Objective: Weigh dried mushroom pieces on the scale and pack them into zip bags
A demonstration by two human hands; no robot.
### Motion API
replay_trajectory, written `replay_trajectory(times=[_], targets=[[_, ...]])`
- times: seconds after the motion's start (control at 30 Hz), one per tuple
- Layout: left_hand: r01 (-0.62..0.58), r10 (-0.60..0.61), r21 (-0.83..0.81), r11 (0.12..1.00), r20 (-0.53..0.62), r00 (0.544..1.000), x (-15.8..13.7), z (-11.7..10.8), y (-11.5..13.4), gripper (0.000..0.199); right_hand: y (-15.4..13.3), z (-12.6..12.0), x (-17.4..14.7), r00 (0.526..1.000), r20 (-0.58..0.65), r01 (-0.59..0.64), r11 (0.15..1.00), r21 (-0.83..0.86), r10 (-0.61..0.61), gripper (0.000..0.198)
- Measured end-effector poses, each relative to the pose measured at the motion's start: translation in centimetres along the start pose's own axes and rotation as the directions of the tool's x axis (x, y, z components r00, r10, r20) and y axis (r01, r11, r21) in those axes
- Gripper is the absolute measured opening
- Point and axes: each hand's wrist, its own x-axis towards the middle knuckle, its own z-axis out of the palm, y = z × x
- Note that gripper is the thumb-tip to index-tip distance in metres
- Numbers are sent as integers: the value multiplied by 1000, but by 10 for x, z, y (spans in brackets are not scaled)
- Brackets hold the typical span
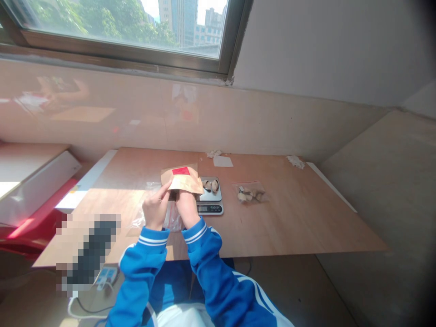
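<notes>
A brown kraft paper bag [187, 184] with a red label [180, 170] is held up over the table, its opening turned toward me. My left hand [156, 206] is closed on the bag's near left edge, thumb on top. My right hand [187, 209] reaches into the opening, so its fingers are hidden. Just right of the bag is a digital kitchen scale [214, 197], partly covered by it. Several pale, dark-edged dried pieces [213, 185] lie on the scale's plate. Clear plastic bags [173, 219] lie beneath and left of my hands.
A clear zip bag of similar pale pieces [250, 194] lies right of the scale. White paper [223, 161] and crumpled tissue [296, 162] rest along the wooden table's [299, 218] back edge. A pixelated dark object [93, 250] is at the front left, near a power strip [107, 276] below.
</notes>
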Motion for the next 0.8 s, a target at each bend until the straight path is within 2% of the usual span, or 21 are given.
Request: replay_trajectory(times=[0.1, 0.2, 0.3, 0.4, 0.47, 0.53, 0.6, 0.7, 0.8], targets=[[3, -3, 25, 1000, -1, 1000, 1, 0, 1, 30, -5, -11, -16, 995, 97, -23, 999, -48, 28, 52], [-3, 2, 46, 999, 4, 1000, 3, -1, 3, 30, -7, -22, -25, 983, 177, -32, 990, -138, 57, 48], [2, -2, 61, 998, 4, 1000, 4, -1, 5, 30, -5, -35, -31, 976, 217, 56, 987, -152, -22, 45], [14, -15, 66, 998, 8, 1000, 6, -1, 5, 30, -4, -51, -40, 974, 171, 155, 988, -14, -150, 43], [23, -24, 71, 997, 8, 1000, 8, -1, 4, 30, -4, -64, -48, 971, 143, 173, 976, 130, -191, 32], [46, -46, 72, 996, 6, 999, 11, -2, 2, 30, -2, -78, -56, 976, 123, 142, 954, 263, -179, 19], [77, -77, 68, 995, 6, 997, 15, -3, 0, 30, 6, -91, -61, 991, 66, 88, 936, 341, -118, 9], [113, -113, 53, 992, -5, 994, 20, -4, -2, 31, 30, -102, -64, 996, -87, 54, 953, 298, -29, 5], [123, -122, 30, 992, -17, 992, 22, -4, -4, 30, 60, -99, -61, 983, -178, 54, 997, 51, -45, 6]])
